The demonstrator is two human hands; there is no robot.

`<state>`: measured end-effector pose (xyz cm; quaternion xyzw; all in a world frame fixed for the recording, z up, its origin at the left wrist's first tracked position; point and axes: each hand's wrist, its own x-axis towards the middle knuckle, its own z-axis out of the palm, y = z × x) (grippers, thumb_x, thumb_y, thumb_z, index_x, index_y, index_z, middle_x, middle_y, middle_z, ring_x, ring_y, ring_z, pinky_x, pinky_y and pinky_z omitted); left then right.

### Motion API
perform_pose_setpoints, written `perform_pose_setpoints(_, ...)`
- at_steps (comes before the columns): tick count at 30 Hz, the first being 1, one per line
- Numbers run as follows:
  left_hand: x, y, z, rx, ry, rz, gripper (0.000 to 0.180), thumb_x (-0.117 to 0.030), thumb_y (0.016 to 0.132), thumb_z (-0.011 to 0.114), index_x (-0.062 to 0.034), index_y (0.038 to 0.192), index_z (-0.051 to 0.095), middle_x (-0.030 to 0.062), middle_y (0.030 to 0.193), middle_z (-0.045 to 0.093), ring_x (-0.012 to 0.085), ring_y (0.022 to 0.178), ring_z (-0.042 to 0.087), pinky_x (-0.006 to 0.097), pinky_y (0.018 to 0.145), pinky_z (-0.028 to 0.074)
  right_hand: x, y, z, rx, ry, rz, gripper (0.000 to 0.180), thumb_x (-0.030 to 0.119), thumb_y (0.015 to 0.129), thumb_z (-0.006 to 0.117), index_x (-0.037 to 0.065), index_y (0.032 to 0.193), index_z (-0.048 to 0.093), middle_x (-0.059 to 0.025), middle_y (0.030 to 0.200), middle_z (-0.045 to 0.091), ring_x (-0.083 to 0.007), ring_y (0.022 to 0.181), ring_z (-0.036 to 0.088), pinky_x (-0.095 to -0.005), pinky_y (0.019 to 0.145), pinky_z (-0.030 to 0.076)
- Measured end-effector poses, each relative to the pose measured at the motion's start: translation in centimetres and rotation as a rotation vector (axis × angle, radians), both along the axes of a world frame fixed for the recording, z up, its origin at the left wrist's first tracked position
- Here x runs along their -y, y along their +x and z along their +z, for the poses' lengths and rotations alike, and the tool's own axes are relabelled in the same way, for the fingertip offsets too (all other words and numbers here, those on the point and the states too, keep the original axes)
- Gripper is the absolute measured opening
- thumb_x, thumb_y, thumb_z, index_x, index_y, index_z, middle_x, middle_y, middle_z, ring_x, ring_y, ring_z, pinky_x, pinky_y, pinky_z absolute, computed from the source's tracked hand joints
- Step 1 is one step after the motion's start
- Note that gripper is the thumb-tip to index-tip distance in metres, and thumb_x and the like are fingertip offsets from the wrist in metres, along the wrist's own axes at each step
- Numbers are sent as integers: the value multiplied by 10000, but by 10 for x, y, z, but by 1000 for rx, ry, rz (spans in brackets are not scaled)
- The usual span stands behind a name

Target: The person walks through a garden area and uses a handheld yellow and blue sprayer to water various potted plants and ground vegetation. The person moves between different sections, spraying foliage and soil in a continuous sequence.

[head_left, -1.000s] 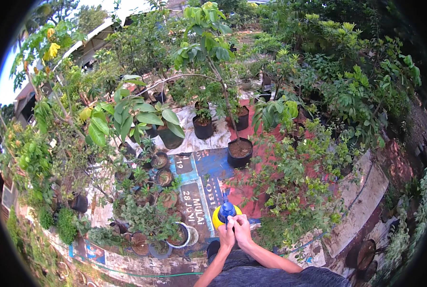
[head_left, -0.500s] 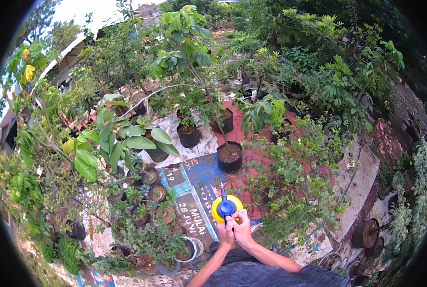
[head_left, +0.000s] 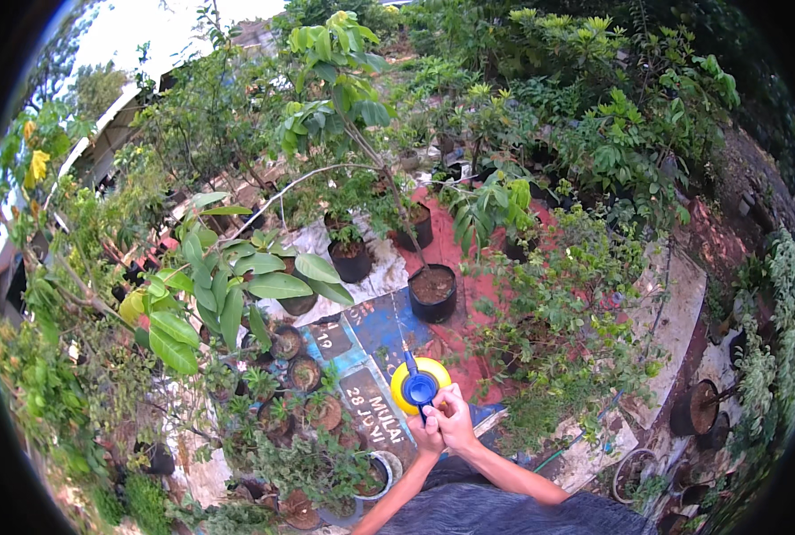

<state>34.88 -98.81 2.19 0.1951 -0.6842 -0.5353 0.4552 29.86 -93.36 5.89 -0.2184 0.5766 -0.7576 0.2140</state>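
I hold a spray bottle (head_left: 420, 387) with a round yellow body and a blue spray head, close in front of me. Its blue nozzle points away from me, and a thin, faint jet seems to run from its tip toward the plants. My left hand (head_left: 426, 438) is closed around the handle end nearest me. Pressed against the same end from the right is my right hand (head_left: 454, 421), also closed, its fingers beside the left thumb. Beyond the nozzle stands a black pot (head_left: 433, 295) of brown soil with a slender young tree (head_left: 362, 141) leaning left.
Several small pots (head_left: 305, 373) crowd the left side, under a broad-leaved branch (head_left: 277, 283). A leafy shrub (head_left: 549, 312) fills the right. Printed blue and red sheeting (head_left: 375, 330) covers the ground. At far right a pot (head_left: 696, 406) lies tilted.
A thin jet now shows beyond the nozzle, unseen earlier. The view has shifted slightly. Both hands keep their grip on the spray bottle, and the blue head looks turned a little more upward.
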Motion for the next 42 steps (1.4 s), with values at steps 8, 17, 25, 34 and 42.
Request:
perform_pose_setpoints(8,6,6,-1,32,-23,16,649,-598,857,384,-20,589,507,73,526,526,206,514,547,372,507,397,6,1,-9,-4,-89,66,224,92,772,719,42,754,501,-35,931,375,-123,867,422,-240,750,383)
perform_pose_setpoints(17,-1,3,0,2,32,60,658,-604,845,407,-11,580,514,70,522,524,200,516,540,369,506,390,2,-2,-5,-90,-33,74,231,107,766,727,41,759,506,-34,926,386,-123,864,419,-246,747,374)
perform_pose_setpoints(25,-8,0,-2,-17,46,44,648,-602,843,425,4,630,514,57,569,526,184,556,532,349,509,388,-2,-4,-9,-22,-64,70,230,105,762,723,39,750,502,-32,914,388,-124,846,407,-246,724,359)
perform_pose_setpoints(34,-14,-4,4,-2,14,-3,629,-579,865,401,-16,593,463,56,528,486,178,518,504,361,483,344,-11,-5,-5,-5,-97,31,210,72,778,713,35,759,508,-32,931,378,-118,866,426,-240,744,394)
perform_pose_setpoints(42,-20,-7,7,-10,1,-42,623,-555,869,397,-4,589,477,64,524,494,198,510,513,367,499,366,-20,-5,-3,31,-91,3,206,75,780,714,40,747,514,-27,931,378,-110,858,433,-241,727,396)
